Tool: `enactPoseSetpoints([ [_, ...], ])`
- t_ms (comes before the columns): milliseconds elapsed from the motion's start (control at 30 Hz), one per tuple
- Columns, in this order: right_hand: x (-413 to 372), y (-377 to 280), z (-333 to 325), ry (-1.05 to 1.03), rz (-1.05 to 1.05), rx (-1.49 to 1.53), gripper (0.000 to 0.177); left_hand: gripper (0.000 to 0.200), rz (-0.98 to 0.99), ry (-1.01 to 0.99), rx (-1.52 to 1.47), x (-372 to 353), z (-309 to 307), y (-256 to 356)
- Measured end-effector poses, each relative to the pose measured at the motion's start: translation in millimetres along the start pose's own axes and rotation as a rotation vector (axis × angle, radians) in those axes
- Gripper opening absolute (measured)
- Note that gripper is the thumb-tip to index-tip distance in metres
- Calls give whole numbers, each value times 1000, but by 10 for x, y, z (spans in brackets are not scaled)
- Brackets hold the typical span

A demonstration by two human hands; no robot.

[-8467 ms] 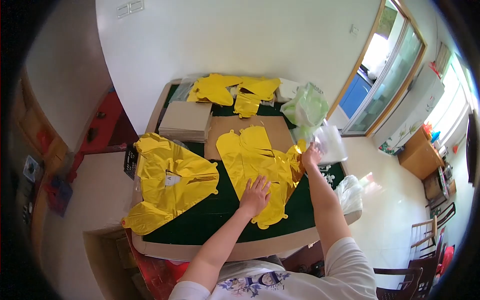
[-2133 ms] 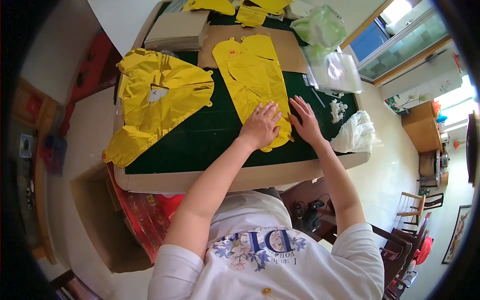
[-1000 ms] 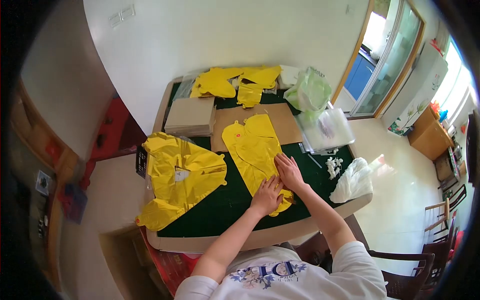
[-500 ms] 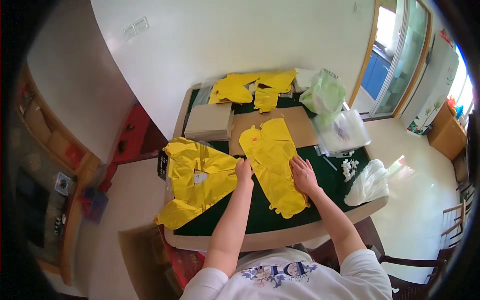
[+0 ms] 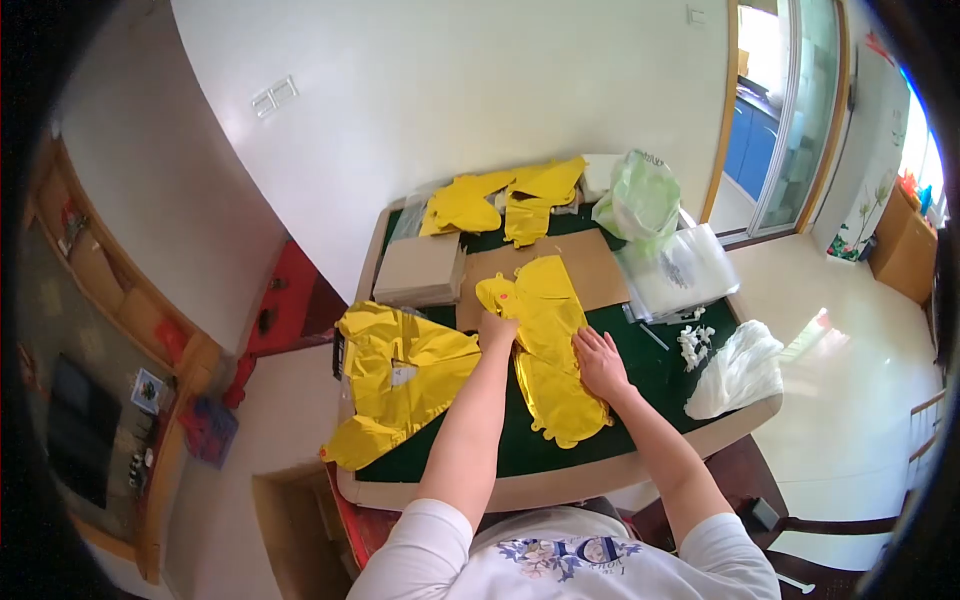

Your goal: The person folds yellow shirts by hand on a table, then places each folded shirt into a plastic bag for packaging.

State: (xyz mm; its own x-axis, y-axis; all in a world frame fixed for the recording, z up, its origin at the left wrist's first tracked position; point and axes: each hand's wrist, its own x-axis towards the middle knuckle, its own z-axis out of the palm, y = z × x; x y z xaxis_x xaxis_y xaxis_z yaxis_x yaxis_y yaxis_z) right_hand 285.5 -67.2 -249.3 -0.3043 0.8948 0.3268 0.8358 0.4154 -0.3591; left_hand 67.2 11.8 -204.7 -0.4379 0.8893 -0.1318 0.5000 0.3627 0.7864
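Note:
A flat yellow foil balloon [image 5: 549,355] lies in front of me on the dark green table top [image 5: 640,425]. At its left edge, near a small red spot, my left hand [image 5: 497,332] is closed with the fingers curled on the foil; the fingertips are partly hidden. My right hand [image 5: 602,367] rests with fingers stretched along the balloon's right edge. To the left lies another yellow foil balloon [image 5: 420,375], creased and spread out, with a small white label [image 5: 403,374] on it.
Behind the balloon lies a cardboard sheet [image 5: 590,262], beside a stack of cardboard [image 5: 415,268]. More yellow foil pieces [image 5: 465,207] lie at the back. On the right are a green-white plastic bag [image 5: 640,200], clear sleeves [image 5: 690,270], small white pieces [image 5: 694,345] and a white bag [image 5: 740,370].
My left hand has moved up along the left edge of the middle balloon. My right hand stays at its right edge. The whole view has shifted slightly.

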Motion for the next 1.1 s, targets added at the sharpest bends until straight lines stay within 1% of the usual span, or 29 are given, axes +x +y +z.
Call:
enactPoseSetpoints([
  [67, -7, 2, 6, 14, -17, -7, 42, 48, -58, -10, 68, -6, 14, 60],
  [100, -6, 12, 22, 24, -30, -24, 44, 45, -91, -57, 72, 72, 45, 34],
  [200, -14, 31, 47, 26, -32, -33, 43, 41, -125, -45, 10, 275, 146, -105],
  [233, -16, 26, 49, 29, -23, -23, 42, 37, -124, 53, -16, 479, 299, -258],
  [333, -24, 17, 61, 33, -2, 2, 40, 41, -150, -31, -92, 433, 165, -141],
  [367, -20, 23, 71, 30, 2, 5, 40, 43, -114, -37, 56, 72, -60, 177],
  [433, -12, 28, 60, 28, 1, 8, 41, 39, -14, 12, 203, 158, 47, 120],
  [567, -25, 0, 17, 31, -5, 19, 41, 24, 234, 128, 478, -29, 124, 244],
  [667, -29, -17, -21, 41, -19, 19, 40, 21, 386, 46, 433, -26, 216, 241],
  [700, -32, -19, -33, 44, -24, 18, 40, 20, 438, -27, 375, -93, 187, 282],
  [800, -22, 7, 19, 72, -23, 36, 41, 20, 308, -254, -159, -50, 224, 239],
  [833, -17, 17, 35, 71, -19, 37, 40, 26, 307, -269, -231, 0, 200, 154],
  [933, -28, -15, 0, 63, -10, 30, 39, 30, 634, 35, 47, 44, 184, -205],
  [967, -28, -23, -23, 61, -8, 21, 38, 36, 471, -150, 114, -163, -20, -21],
  [1067, -18, -9, 7, 63, -12, 1, 37, 39, 699, -69, 186, -169, 102, -313],
  [1100, -19, -10, 8, 62, -12, -3, 37, 44, 694, -172, 225, -173, 117, -347],
])
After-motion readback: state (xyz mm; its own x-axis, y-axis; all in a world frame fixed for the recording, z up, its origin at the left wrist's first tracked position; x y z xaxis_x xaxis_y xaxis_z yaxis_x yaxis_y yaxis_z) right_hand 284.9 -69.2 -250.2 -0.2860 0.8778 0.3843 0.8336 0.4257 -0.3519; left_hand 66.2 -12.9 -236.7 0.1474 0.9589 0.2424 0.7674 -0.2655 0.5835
